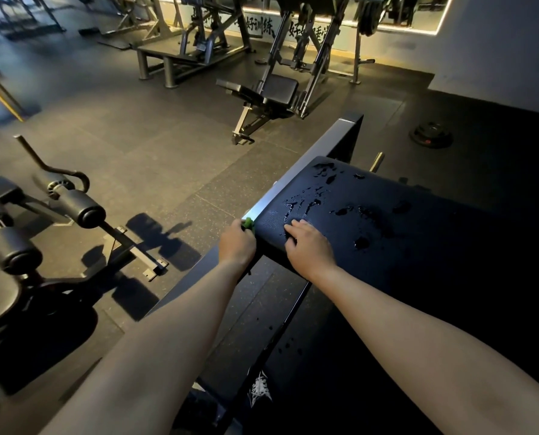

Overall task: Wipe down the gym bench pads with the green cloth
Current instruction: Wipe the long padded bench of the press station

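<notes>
Far L: black foam-roller machine (73, 211) on grey rubber floor (155, 136). L hand (236, 243) is curled round a small bunched green cloth (248, 223), w/ only a bit showing past the fingers. Cloth sits at the L side edge of the wide black padded bench pad (418, 233), just beside a silver metal frame rail (261, 205). R hand (309, 246) rests palm-down on pad's near L corner, fingers loosely bent, holding nothing. Water drops (312, 204) spread across pad. Far R: round black weight plate (431, 135) on floor.

A weight plate (431, 135) is lying on the rubber floor (155, 127) at two o'clock. A gym machine (276, 91) with a black seat is standing at twelve o'clock. Padded rollers (80, 210) are sticking out at nine o'clock.
</notes>
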